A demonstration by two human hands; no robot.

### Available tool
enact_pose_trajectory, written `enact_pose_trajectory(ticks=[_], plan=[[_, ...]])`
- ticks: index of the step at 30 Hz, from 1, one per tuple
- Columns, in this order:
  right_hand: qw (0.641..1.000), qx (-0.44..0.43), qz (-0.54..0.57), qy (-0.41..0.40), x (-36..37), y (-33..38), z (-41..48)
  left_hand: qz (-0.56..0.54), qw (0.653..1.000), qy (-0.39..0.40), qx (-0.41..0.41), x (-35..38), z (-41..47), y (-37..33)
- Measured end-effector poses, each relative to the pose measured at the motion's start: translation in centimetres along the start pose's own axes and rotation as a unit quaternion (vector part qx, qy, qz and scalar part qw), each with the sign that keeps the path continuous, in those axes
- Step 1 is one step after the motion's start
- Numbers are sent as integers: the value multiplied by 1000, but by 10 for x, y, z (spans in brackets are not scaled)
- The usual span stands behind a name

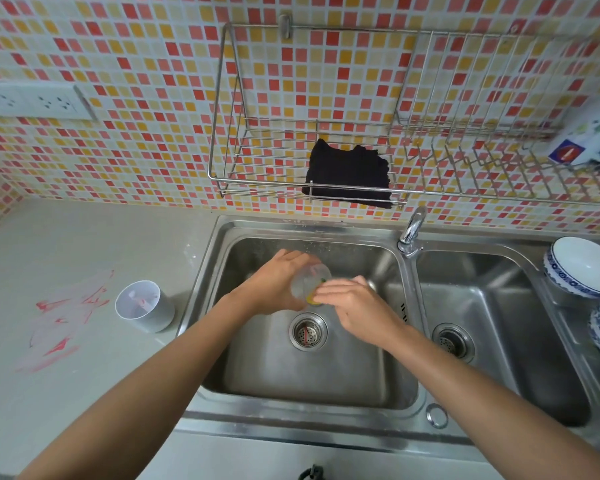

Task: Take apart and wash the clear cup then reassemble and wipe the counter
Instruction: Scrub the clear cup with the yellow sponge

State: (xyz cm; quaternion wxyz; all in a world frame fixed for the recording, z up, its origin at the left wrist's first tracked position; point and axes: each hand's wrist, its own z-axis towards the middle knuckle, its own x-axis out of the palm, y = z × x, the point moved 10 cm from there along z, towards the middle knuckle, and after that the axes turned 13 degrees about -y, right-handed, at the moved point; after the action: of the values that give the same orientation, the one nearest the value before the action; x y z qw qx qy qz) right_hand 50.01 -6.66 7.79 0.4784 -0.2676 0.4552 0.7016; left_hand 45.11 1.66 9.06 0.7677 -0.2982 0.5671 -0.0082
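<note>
The clear cup (309,280) is held over the left basin of the steel sink (326,375), above and just beyond the drain strainer (308,331). The left hand (274,282) wraps it from the 9 o'clock side, fingers curled around its wall. The right hand (354,303) comes in from 3 o'clock, its fingers closed on a yellow sponge (311,298) with a bit of green showing — pressed at the cup's near edge. How far the sponge reaches into the cup cannot be told, since the fingers cover it.

Outward from there: at 9 o'clock of the cup, on the pale counter (84,393), stands a white cylindrical cup part (142,306), open end up, just beside the sink's left rim. Farther toward 9 o'clock lies a clear plastic wrapper (63,323) with red markings, flat on the counter. At 2 o'clock the chrome faucet (411,233) rises between the two basins. At 12 o'clock a wire rack (309,133) hangs on the mosaic tile wall, with a black cloth (349,173) draped over its front rail. At 3 o'clock, past the right basin, sit blue-and-white bowls (582,268) — stacked at the frame edge.
</note>
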Motion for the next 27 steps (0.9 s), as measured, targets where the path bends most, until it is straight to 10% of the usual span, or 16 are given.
enact_pose_trajectory(ticks=[22,27], plan=[[988,-102,-98,-65,-14,17,11,-89,991,-33,-98,4,-3,22],[998,39,44,-25,-11,8,17,-78,988,-98,-85,-6,-1,21]])
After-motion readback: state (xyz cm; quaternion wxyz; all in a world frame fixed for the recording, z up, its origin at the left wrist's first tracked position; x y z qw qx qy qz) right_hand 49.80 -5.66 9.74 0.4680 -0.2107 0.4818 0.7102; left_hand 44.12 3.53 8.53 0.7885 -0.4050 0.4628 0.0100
